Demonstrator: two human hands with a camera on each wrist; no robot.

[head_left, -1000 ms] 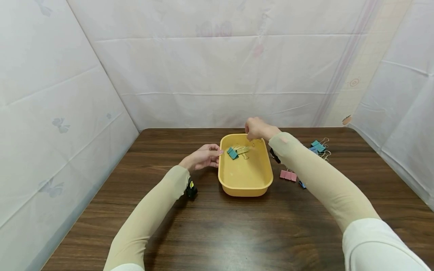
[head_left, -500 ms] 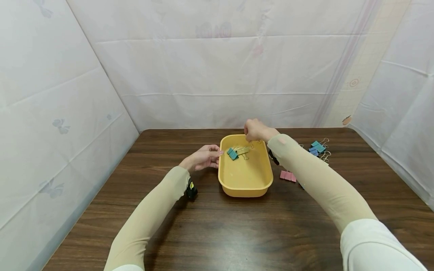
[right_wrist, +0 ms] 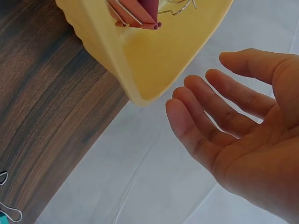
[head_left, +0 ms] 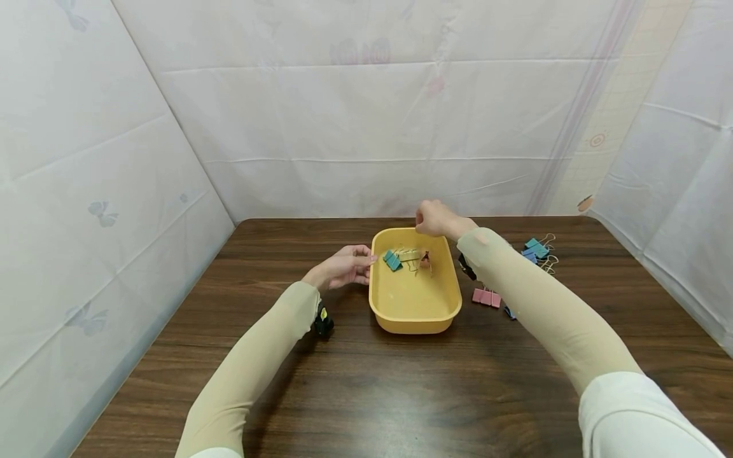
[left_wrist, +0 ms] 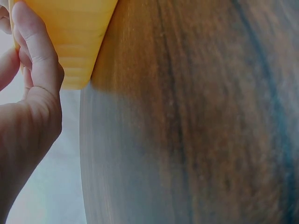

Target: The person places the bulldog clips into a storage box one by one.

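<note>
While the pink binder clip lies inside the yellow tray, directly below the right hand, the step in hand reads as the release of one clip into the tray. The right wrist view shows the same clip resting on the tray floor, with the right hand above it, fingers spread wide and holding nothing. Beside the pink clip, toward the left hand, sit a yellow clip and a teal clip. The left hand touches the tray's outer wall, its fingers curled against the wall and steadying it on the desk.

Outward of the right forearm, loose clips remain on the desk: a pink pair close to the tray and a teal and blue group farther out. Judged from this layout, the next move calls for the open right hand to travel outward to one of these clips and pinch it, while the left hand holds the tray in place.
</note>
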